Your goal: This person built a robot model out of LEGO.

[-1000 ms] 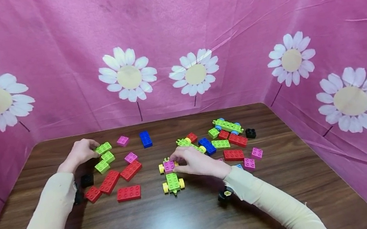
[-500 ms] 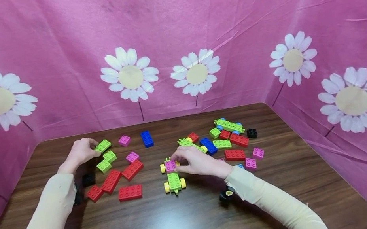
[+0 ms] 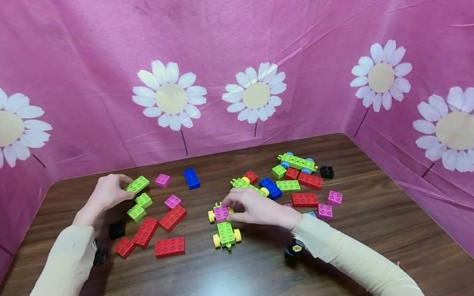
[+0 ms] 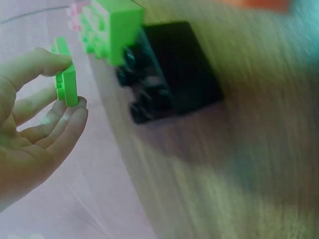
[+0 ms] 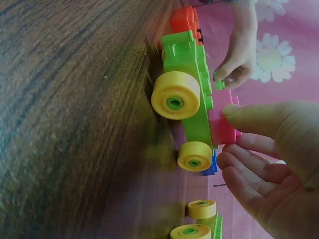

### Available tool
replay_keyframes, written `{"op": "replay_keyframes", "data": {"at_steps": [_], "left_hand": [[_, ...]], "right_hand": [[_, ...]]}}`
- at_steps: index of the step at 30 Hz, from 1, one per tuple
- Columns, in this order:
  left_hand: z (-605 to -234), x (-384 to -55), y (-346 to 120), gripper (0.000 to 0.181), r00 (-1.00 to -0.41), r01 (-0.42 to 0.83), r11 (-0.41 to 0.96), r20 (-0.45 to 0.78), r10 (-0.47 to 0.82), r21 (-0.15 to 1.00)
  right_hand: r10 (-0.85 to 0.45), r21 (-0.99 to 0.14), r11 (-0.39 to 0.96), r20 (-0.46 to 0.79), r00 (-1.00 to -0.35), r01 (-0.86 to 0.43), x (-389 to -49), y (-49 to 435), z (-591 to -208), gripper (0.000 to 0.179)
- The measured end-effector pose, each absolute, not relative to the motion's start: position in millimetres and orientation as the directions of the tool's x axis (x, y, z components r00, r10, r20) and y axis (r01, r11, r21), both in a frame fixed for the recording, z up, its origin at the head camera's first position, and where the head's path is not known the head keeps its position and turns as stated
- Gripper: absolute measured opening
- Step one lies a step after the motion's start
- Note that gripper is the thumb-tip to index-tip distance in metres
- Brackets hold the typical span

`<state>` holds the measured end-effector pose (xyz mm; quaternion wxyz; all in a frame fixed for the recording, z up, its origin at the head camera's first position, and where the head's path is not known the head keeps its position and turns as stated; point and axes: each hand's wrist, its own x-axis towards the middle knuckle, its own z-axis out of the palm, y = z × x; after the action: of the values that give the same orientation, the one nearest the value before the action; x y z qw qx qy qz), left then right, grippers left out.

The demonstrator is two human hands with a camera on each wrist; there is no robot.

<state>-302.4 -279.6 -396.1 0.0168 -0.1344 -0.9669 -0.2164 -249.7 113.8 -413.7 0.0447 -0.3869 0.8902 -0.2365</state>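
My left hand (image 3: 112,191) pinches a lime green brick (image 3: 138,184) between thumb and fingers; the left wrist view shows that brick (image 4: 67,74) held off the table. Just in front of it lie two small lime green bricks (image 3: 140,207). My right hand (image 3: 251,207) grips a pink brick (image 3: 221,213) that sits on the far end of a lime green toy car base (image 3: 226,233) with yellow wheels. In the right wrist view the thumb and fingers are on either side of the pink brick (image 5: 223,119).
Several red bricks (image 3: 170,247) and a black brick (image 3: 117,230) lie at the left. A blue brick (image 3: 191,178) is at the back. More bricks and two other wheeled bases, one with blue wheels (image 3: 297,161), cluster at the right. A pink flowered cloth (image 3: 209,28) stands behind the table.
My left hand has lifted the lime green brick and moved slightly to the right with it. The right hand has stayed on the pink brick. The whole view has shifted slightly.
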Motion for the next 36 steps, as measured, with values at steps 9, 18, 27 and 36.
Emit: {"op": "replay_keyframes", "data": {"at_steps": [9,18,27,36], "left_hand": [[-378.5,-287.0,-249.8,0.037,-0.939,0.341,0.822,0.135,0.315,0.457],[-373.0,-266.6,-211.6,0.037,-0.920,0.384,0.800,0.121,0.372,0.462],[-378.0,-245.3,-181.5,0.031,-0.901,0.417,0.744,0.134,0.412,0.522],[-382.5,-230.9,-155.8,0.031,-0.876,0.461,0.713,0.142,0.461,0.529]], "right_hand": [[-0.707,-0.461,0.585,0.114,-0.698,-0.667,-251.9,116.6,-413.5,0.031],[-0.709,-0.472,0.577,0.115,-0.696,-0.666,-253.4,118.6,-415.7,0.032],[-0.709,-0.479,0.572,0.120,-0.695,-0.666,-254.5,119.9,-418.4,0.031],[-0.708,-0.474,0.562,0.146,-0.690,-0.677,-256.9,121.5,-422.2,0.029]]}}
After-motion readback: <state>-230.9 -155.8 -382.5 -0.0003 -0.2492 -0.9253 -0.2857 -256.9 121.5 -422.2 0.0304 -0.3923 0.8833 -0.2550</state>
